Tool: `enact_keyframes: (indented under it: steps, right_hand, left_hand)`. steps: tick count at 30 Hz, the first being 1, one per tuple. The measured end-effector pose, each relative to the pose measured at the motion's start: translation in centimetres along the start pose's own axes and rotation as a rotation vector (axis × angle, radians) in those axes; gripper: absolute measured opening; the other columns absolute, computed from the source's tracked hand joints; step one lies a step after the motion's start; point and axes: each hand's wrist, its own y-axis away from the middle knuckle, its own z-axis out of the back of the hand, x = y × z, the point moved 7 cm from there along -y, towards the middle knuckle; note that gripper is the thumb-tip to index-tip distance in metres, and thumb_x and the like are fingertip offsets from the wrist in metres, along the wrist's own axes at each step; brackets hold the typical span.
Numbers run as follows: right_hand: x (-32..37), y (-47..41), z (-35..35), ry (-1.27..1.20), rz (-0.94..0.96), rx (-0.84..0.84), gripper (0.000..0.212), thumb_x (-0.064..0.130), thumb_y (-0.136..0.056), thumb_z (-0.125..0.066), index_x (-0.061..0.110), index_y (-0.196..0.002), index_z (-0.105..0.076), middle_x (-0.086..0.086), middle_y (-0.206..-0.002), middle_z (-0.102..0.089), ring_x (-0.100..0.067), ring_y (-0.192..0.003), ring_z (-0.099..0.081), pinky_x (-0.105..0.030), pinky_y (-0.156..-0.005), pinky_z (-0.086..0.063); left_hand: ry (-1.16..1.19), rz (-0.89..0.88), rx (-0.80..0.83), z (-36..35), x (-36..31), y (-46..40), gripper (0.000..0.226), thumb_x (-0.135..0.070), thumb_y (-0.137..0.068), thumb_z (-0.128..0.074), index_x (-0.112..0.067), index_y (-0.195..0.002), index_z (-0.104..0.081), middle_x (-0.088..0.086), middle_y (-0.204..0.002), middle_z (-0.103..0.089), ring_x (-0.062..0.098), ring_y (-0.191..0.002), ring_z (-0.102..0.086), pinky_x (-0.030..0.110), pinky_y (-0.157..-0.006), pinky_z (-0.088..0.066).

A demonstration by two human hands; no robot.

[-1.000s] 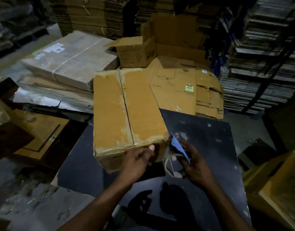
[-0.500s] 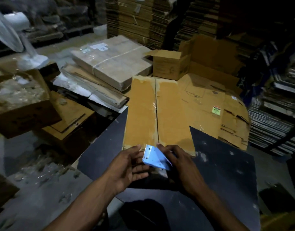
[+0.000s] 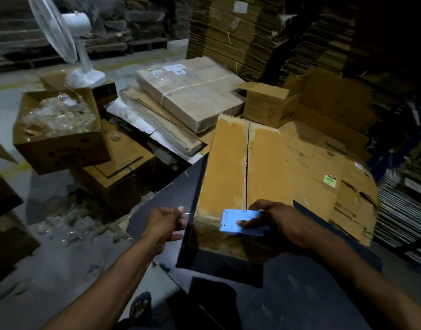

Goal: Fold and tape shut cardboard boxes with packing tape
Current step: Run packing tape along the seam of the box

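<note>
A tall brown cardboard box (image 3: 231, 167) lies on the dark table (image 3: 300, 282), its two top flaps meeting at a centre seam with clear tape along it. My right hand (image 3: 276, 222) holds a light blue tape dispenser (image 3: 240, 221) against the box's near edge. My left hand (image 3: 166, 222) is off the box's left side, its fingers pinched on the end of a clear tape strip (image 3: 189, 214) that stretches from the dispenser.
Flattened cartons (image 3: 328, 167) lie right of the box. A small open carton (image 3: 269, 106) and a strapped flat bundle (image 3: 193, 91) sit behind. On the left stand an open box of clear plastic scraps (image 3: 57, 125), a white fan (image 3: 69, 44) and closed cartons. Cardboard stacks line the back.
My left hand has moved left, away from the dispenser, drawing tape out. My right hand has brought the dispenser onto the box's near edge. The view has swung left.
</note>
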Motion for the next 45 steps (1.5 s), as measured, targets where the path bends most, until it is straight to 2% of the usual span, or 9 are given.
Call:
enact_keyframes:
  steps: [9,17,21,35,37,38,39,43,45]
  right_hand:
    - [0.3,-2.3,-0.8,0.105,-0.040,0.087,0.031,0.047,-0.101,-0.071,0.047,-0.132,-0.069,0.012,-0.146,-0.051,-0.017,-0.119,-0.060,-0.035,-0.097,-0.049]
    - [0.8,-3.9,-1.5,0.264,-0.016,0.223,0.046,0.035,-0.106,-0.064,0.047,-0.150,-0.057,0.003,-0.142,-0.048,-0.023,-0.121,-0.058,-0.038,-0.092,-0.052]
    - [0.5,-4.9,-2.1,0.213,-0.100,0.232,0.043,0.053,-0.105,-0.058,0.031,-0.140,-0.068,0.004,-0.135,-0.054,-0.023,-0.114,-0.062,-0.041,-0.091,-0.054]
    - [0.3,-5.5,-2.0,0.271,-0.005,0.184,0.043,0.068,-0.103,-0.051,0.038,-0.126,-0.072,0.015,-0.130,-0.056,-0.016,-0.104,-0.066,-0.039,-0.081,-0.055]
    - [0.1,-5.8,-1.8,0.230,-0.046,0.187,0.048,0.073,-0.100,-0.052,0.034,-0.120,-0.072,0.016,-0.125,-0.057,-0.014,-0.100,-0.064,-0.037,-0.078,-0.052]
    - [0.1,-6.0,-1.8,0.223,-0.058,0.197,0.050,0.074,-0.099,-0.052,0.033,-0.118,-0.072,0.016,-0.124,-0.057,-0.014,-0.099,-0.064,-0.035,-0.075,-0.049]
    - [0.1,-6.0,-1.7,0.243,-0.061,0.206,0.050,0.074,-0.098,-0.053,0.033,-0.119,-0.071,0.015,-0.123,-0.057,-0.015,-0.098,-0.063,-0.034,-0.072,-0.045]
    - [0.5,-6.4,-1.5,0.307,-0.041,0.210,0.051,0.075,-0.097,-0.053,0.031,-0.118,-0.067,0.007,-0.117,-0.060,-0.023,-0.096,-0.065,-0.034,-0.069,-0.042]
    - [0.6,-6.6,-1.4,0.325,-0.037,0.200,0.052,0.076,-0.096,-0.054,0.030,-0.117,-0.067,0.005,-0.113,-0.061,-0.027,-0.096,-0.067,-0.037,-0.067,-0.044]
  left_hand:
    - [-0.033,-0.105,-0.133,0.0,0.8,-1.3,0.044,-0.039,-0.085,-0.095,-0.021,-0.058,-0.066,0.012,-0.067,-0.071,0.027,-0.062,-0.067,0.037,-0.061,-0.055]
    - [-0.093,-0.122,-0.167,0.0,2.3,-2.4,0.043,-0.047,-0.088,-0.090,-0.009,-0.074,-0.076,0.013,-0.067,-0.073,0.021,-0.053,-0.059,0.035,-0.057,-0.051]
    - [-0.121,-0.090,-0.156,-0.3,3.3,-3.2,0.047,-0.051,-0.088,-0.090,-0.009,-0.072,-0.075,0.009,-0.062,-0.071,0.019,-0.050,-0.056,0.036,-0.057,-0.049]
    - [-0.108,0.515,0.214,-1.4,8.9,-5.3,0.061,-0.078,-0.065,-0.092,-0.024,-0.065,-0.065,-0.004,-0.066,-0.057,0.018,-0.058,-0.055,0.025,-0.058,-0.041]
    - [-0.151,0.541,0.226,-0.6,10.7,-5.7,0.075,-0.089,-0.055,-0.091,-0.019,-0.081,-0.079,-0.005,-0.076,-0.048,0.021,-0.079,-0.075,0.027,-0.066,-0.056]
    - [-0.134,0.521,0.196,0.1,12.0,-6.7,0.085,-0.084,-0.053,-0.095,-0.017,-0.103,-0.083,0.009,-0.130,-0.040,0.028,-0.103,-0.080,0.037,-0.079,-0.065]
    - [-0.140,0.456,0.126,1.3,12.9,-8.3,0.084,-0.073,-0.055,-0.102,-0.018,-0.113,-0.080,0.023,-0.124,-0.076,0.036,-0.116,-0.076,0.047,-0.084,-0.067]
    - [-0.461,-0.353,-0.223,2.2,2.0,-5.4,0.028,-0.059,-0.084,-0.086,-0.038,-0.098,-0.074,-0.008,-0.107,-0.077,0.017,-0.104,-0.073,0.044,-0.087,-0.064]
    - [-0.651,-0.909,-0.036,-2.5,-2.8,-0.6,0.043,-0.059,-0.092,-0.081,-0.039,-0.128,-0.072,-0.013,-0.133,-0.071,0.010,-0.126,-0.065,0.033,-0.108,-0.052]
